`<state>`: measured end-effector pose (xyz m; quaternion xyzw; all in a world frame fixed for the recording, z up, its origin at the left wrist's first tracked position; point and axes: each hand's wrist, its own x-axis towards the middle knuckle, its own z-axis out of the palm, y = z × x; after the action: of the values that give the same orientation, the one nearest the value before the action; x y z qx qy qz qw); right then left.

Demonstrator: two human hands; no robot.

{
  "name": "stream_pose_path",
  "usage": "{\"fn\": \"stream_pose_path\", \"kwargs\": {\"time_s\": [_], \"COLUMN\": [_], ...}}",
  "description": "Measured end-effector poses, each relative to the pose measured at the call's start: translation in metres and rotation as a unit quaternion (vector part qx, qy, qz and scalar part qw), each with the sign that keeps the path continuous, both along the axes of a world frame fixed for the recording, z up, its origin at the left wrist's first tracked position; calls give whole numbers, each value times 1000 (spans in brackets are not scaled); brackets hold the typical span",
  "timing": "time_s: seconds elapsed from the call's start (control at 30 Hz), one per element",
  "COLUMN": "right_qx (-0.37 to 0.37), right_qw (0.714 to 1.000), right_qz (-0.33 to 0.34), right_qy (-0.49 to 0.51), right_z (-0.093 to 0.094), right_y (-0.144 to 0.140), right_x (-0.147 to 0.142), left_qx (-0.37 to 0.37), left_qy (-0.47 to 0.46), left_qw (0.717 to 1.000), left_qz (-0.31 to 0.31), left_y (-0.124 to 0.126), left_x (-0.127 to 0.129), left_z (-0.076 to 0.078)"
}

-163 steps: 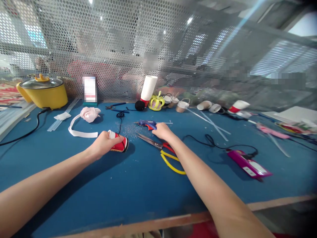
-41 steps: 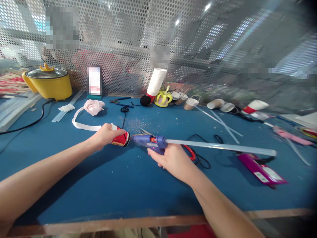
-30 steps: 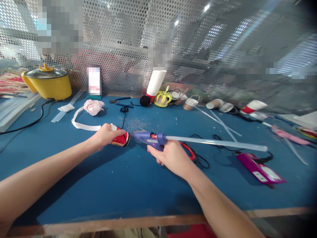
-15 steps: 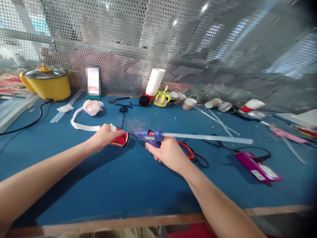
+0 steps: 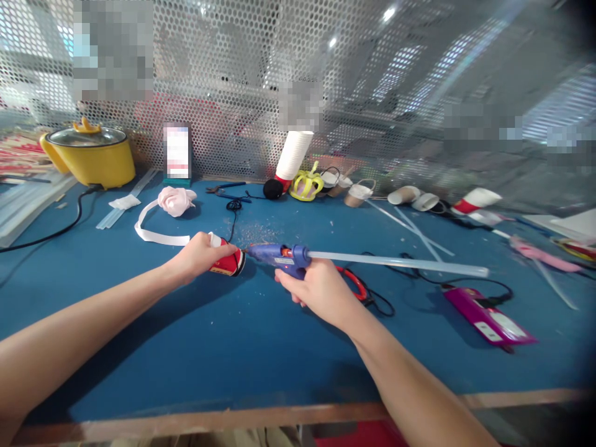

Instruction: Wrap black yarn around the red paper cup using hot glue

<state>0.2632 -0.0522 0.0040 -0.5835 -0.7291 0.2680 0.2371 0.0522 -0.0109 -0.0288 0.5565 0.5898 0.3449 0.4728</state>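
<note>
While the left hand (image 5: pixel 198 256) lay closed over a red and white paper cup (image 5: pixel 226 262) resting on its side on the counter (image 5: pixel 261 347), the right hand (image 5: pixel 316 292) was wrapped tight around the grip of a blue glue gun (image 5: pixel 279 254). The gun's nozzle pointed left and met the cup's open rim, so cup and gun sat between the two hands, near the middle of the counter. A long clear glue stick (image 5: pixel 395 263) ran out of the back of the gun to the right, held level above the surface. Just behind the right hand lay red-handled scissors (image 5: pixel 351 282) and a tangle of black cord (image 5: pixel 386 298), and further right a magenta box (image 5: pixel 487 313) lay flat.

Blue covering ran across the counter, with a bare wooden edge along its near side. At the far left stood a yellow pot (image 5: pixel 88 158) with a glass lid; near it lay a white ribbon (image 5: pixel 153 233) joined to a pink fabric flower (image 5: pixel 174 200). Along the far edge leaned a stack of white cups (image 5: pixel 293 155), with a black pom-pom (image 5: pixel 271 189) and a yellow crown-shaped piece (image 5: pixel 306 184) beside it, then several small paper cups (image 5: pixel 410 196) on their sides and loose clear sticks (image 5: pixel 410 228). A perforated metal screen (image 5: pixel 233 74) rose behind the counter, and bright windows showed blurred through it.
</note>
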Motion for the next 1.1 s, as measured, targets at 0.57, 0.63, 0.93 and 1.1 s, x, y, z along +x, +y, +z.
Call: {"fn": "stream_pose_path", "kwargs": {"time_s": [0.57, 0.63, 0.93, 1.1], "right_qx": [-24, -20, -25, -17], "right_qw": [1000, 1000, 1000, 1000], "right_qz": [-7, -12, -9, -9], "right_qy": [2, -1, 7, 8], "right_z": [5, 4, 7, 5], "right_y": [-2, -1, -3, -3], "right_x": [-1, -2, -2, -2], "left_qx": [10, 3, 10, 8], "left_qy": [-7, -8, -10, -3], "left_qw": [1000, 1000, 1000, 1000], "left_qz": [-10, -5, -10, -2], "left_y": [0, 0, -1, -1], "left_x": [0, 0, 0, 0], "left_z": [-1, 0, 1, 0]}}
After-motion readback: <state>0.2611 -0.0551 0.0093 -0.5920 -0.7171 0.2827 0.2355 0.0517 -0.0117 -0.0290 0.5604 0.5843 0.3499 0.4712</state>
